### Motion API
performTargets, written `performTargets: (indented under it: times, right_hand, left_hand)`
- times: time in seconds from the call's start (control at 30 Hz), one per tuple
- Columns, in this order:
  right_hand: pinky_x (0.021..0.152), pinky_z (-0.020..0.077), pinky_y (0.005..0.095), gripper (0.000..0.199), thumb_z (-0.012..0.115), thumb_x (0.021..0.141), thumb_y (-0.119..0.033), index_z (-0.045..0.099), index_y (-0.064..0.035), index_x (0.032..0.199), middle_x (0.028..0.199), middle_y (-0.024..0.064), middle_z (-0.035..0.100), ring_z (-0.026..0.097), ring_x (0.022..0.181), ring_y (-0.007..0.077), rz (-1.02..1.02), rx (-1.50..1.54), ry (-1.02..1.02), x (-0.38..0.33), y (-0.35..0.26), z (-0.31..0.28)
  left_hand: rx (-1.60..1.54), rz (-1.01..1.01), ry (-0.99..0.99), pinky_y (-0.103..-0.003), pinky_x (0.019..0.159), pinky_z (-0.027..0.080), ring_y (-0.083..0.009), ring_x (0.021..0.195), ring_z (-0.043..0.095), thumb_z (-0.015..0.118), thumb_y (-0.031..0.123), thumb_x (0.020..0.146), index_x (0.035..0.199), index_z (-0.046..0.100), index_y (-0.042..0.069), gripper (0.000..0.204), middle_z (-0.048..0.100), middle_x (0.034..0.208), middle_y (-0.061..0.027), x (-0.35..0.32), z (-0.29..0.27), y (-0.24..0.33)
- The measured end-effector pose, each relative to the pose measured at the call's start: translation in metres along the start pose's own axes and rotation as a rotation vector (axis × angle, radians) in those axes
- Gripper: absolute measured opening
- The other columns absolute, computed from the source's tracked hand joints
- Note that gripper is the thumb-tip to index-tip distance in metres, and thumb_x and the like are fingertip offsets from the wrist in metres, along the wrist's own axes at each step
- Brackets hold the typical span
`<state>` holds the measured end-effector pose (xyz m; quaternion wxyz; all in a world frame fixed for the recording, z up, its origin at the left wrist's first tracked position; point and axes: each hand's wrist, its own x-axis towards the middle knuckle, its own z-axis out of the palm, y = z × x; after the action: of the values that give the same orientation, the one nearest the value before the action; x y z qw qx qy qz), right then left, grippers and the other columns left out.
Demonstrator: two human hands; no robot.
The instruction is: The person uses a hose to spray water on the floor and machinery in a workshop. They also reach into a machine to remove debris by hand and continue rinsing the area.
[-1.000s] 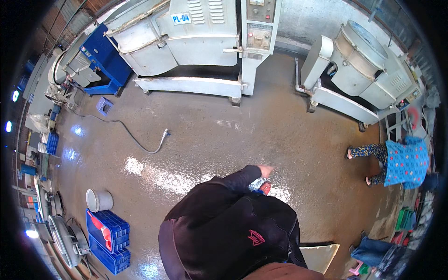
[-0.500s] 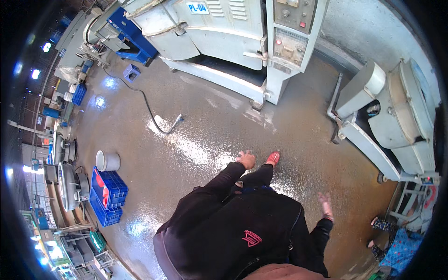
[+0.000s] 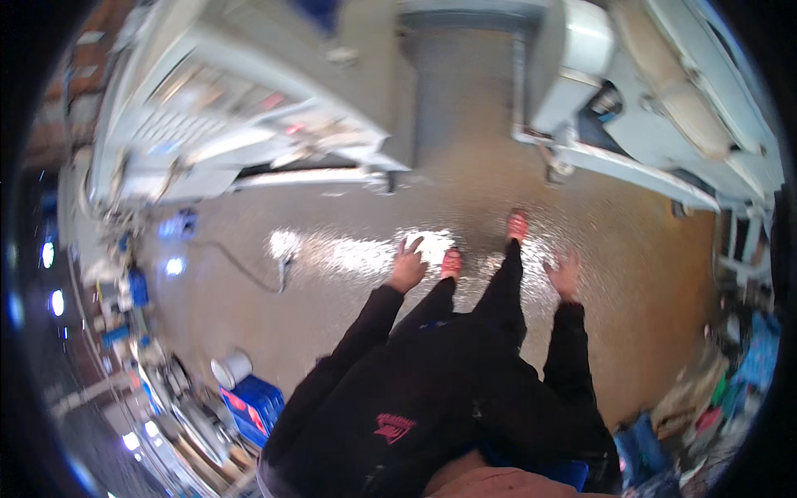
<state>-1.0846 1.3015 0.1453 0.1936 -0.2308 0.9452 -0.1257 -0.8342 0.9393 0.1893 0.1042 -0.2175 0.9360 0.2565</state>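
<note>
My left hand [image 3: 407, 267] hangs open over the wet floor, its fingers apart and nothing in them. To the right, my right hand [image 3: 564, 275] is also open and empty, its fingers spread and slightly blurred. Neither hand touches anything. Between them show my legs in dark trousers and my feet in red sandals, the left sandal [image 3: 451, 263] beside my left hand and the right sandal [image 3: 518, 225] farther ahead. Both arms wear black sleeves.
A pale machine cabinet [image 3: 332, 100] stands ahead on the left, another machine [image 3: 647, 100] on the right. A hose [image 3: 241, 264] lies on the wet floor. At left are a white bucket [image 3: 231, 368] and blue crates [image 3: 261, 407]. Bags and cloths [image 3: 643, 448] lie at lower right.
My view has swung to the right, and the machines now sit farther left in it. Both feet now show instead of one. My right hand has come forward; both hands stay empty.
</note>
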Motion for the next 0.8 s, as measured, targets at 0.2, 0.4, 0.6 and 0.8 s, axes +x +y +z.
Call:
performTargets:
  times: [0.2,0.4,0.6,0.8]
  right_hand:
    - [0.09,0.047,0.0404,0.048,0.062,0.083,-0.032,0.059,0.0032,0.116,0.114,0.028,0.058,0.057,0.106,0.041,0.047,0.386,-0.412,0.223,0.009,-0.022]
    - [0.091,0.0449,0.0466,0.072,0.062,0.081,-0.026,0.031,0.0104,0.136,0.112,0.0355,0.053,0.056,0.1,0.045,-0.126,0.054,-0.349,0.411,0.056,0.083]
    - [0.105,0.0298,0.0553,0.065,0.047,0.087,-0.019,0.024,0.0057,0.142,0.146,0.0258,0.025,0.027,0.133,0.0461,-0.272,-0.537,-0.203,0.471,0.075,0.208]
    - [0.079,0.0507,0.0514,0.062,0.053,0.084,-0.015,0.031,0.0029,0.139,0.125,0.0254,0.05,0.057,0.107,0.0388,0.031,-0.258,-0.285,0.542,0.119,0.269]
  left_hand:
    - [-0.158,-0.188,-0.277,-0.05,0.105,0.029,-0.037,0.126,0.038,0.064,0.017,0.077,0.118,0.055,0.002,0.045,0.045,0.131,-0.0214,0.013,0.071,0.092]
    - [-0.465,-0.575,-0.241,-0.046,0.103,0.035,-0.0406,0.122,0.041,0.066,0.012,0.077,0.124,0.054,0.007,0.048,0.044,0.131,-0.0225,0.008,0.104,0.16]
    - [-0.45,-0.867,-0.337,-0.045,0.099,0.037,-0.0374,0.117,0.045,0.064,0.014,0.08,0.118,0.06,0.007,0.038,0.049,0.126,-0.0211,-0.021,0.127,0.175]
    - [-0.618,-1.077,-0.473,-0.039,0.089,0.048,-0.0324,0.113,0.051,0.064,0.017,0.083,0.117,0.062,0.012,0.034,0.051,0.126,-0.0185,-0.033,0.142,0.192]
